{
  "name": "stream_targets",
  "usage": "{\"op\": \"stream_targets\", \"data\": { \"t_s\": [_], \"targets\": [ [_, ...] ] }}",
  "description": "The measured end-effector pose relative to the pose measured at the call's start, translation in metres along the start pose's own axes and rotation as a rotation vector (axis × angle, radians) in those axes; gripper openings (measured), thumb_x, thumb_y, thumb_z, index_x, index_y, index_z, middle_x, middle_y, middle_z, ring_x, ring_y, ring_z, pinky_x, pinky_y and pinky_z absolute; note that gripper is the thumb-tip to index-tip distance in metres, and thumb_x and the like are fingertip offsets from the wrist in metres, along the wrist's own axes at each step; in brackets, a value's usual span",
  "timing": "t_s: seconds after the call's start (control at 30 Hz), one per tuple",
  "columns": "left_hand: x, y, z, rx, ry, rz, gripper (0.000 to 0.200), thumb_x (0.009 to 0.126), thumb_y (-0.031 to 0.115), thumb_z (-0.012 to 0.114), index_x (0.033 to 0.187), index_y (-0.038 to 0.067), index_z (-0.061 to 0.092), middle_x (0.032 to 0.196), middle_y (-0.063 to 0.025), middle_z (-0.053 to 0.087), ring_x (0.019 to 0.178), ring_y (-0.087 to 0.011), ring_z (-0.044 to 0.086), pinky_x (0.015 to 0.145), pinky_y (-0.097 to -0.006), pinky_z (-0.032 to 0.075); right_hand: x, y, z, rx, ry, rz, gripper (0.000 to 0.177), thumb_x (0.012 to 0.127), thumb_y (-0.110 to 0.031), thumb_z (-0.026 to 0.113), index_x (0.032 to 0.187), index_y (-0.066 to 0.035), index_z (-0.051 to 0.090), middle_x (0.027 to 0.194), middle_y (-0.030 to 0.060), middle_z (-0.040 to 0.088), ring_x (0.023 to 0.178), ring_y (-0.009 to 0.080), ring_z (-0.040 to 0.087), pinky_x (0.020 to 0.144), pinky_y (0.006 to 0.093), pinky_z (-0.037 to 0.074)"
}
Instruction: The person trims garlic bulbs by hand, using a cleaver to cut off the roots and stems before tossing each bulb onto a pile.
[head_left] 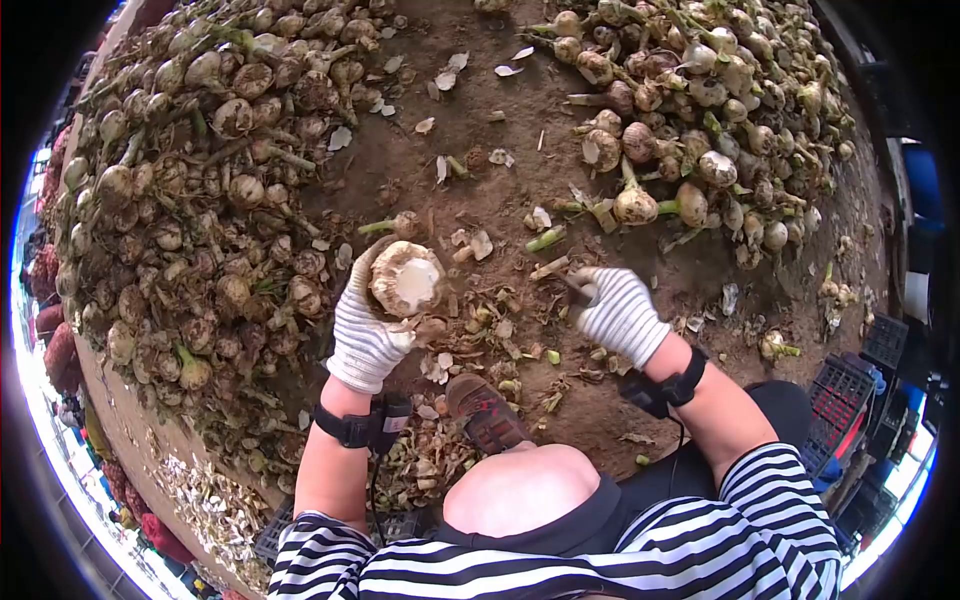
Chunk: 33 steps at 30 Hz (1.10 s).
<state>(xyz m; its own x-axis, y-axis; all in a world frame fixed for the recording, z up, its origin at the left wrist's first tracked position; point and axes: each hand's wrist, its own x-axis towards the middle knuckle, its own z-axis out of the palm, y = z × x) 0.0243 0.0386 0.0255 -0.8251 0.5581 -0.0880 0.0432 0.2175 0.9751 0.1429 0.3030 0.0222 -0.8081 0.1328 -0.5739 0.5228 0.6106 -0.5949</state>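
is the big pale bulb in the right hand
No, the white-gloved left hand grips the round pale bulb; the right hand is apart from it.

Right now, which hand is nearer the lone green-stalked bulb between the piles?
Left. The left hand, gripping a trimmed bulb, is just below the lone bulb; the right hand lies far right.

Head-worn; steeply down; hands (368, 325) close

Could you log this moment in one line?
left hand holds dirty whitish trimmed bulb | right hand grips small dark tool | heaped muddy bulbs alongside
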Motion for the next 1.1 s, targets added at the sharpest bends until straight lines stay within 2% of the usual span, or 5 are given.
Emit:
{"op": "stream_targets", "data": {
  "t_s": [0.33, 0.6, 0.9, 0.97, 1.1],
  "targets": [
    [-0.011, 0.009, 0.030, -0.890, -0.155, -0.737, 0.042, 0.077, 0.016, 0.062, 0.116, 0.005, 0.050, 0.100, -0.0121, 0.062, 0.089, -0.0260, 0.064, 0.079, -0.0364, 0.056, -0.004, -0.024, 0.001, -0.184, -0.107, -0.065, 0.030, 0.064, -0.019, 0.056, 0.089, -0.006, 0.066, 0.073, 0.0189, 0.062, 0.073, 0.0357, 0.061, 0.066, 0.0412, 0.050],
    [-0.011, 0.009, 0.040, 0.448, -0.156, -0.114, 0.022, 0.076, 0.005, 0.059, 0.098, 0.002, 0.062, 0.087, -0.0104, 0.061, 0.073, -0.0179, 0.059, 0.066, -0.0290, 0.047, -0.004, -0.028, -0.002, -0.347, -0.213, 0.017, 0.029, 0.067, -0.020, 0.055, 0.090, -0.006, 0.066, 0.079, 0.0179, 0.064, 0.078, 0.0340, 0.063, 0.070, 0.0416, 0.051],
    [0.056, 0.039, 0.042, -0.662, -0.291, -0.062, 0.057, 0.087, 0.032, 0.060, 0.134, 0.009, 0.038, 0.121, -0.0066, 0.051, 0.113, -0.0174, 0.047, 0.096, -0.0325, 0.037, 0.013, 0.026, 0.022, -0.207, 0.053, 0.104, 0.033, 0.066, -0.021, 0.057, 0.093, -0.004, 0.066, 0.086, 0.0204, 0.065, 0.085, 0.0347, 0.062, 0.076, 0.0386, 0.050],
    [0.083, 0.045, 0.032, 0.515, 0.118, 0.466, 0.059, 0.082, 0.028, 0.062, 0.134, 0.013, 0.039, 0.129, -0.0139, 0.046, 0.122, -0.0260, 0.042, 0.101, -0.0370, 0.034, 0.006, 0.010, 0.007, -0.036, 0.107, 0.117, 0.028, 0.067, -0.015, 0.056, 0.090, -0.002, 0.065, 0.076, 0.0199, 0.064, 0.072, 0.0339, 0.062, 0.067, 0.0371, 0.050],
    [0.053, -0.096, -0.024, 1.106, 0.001, -0.259, 0.055, 0.076, 0.021, 0.065, 0.127, 0.014, 0.044, 0.128, -0.0196, 0.045, 0.117, -0.0356, 0.046, 0.096, -0.0429, 0.040, 0.013, 0.053, 0.023, -0.061, 0.121, 0.119, 0.026, 0.067, -0.014, 0.057, 0.088, -0.001, 0.065, 0.068, 0.0187, 0.063, 0.060, 0.0320, 0.058, 0.060, 0.0354, 0.048]
  ]
}}
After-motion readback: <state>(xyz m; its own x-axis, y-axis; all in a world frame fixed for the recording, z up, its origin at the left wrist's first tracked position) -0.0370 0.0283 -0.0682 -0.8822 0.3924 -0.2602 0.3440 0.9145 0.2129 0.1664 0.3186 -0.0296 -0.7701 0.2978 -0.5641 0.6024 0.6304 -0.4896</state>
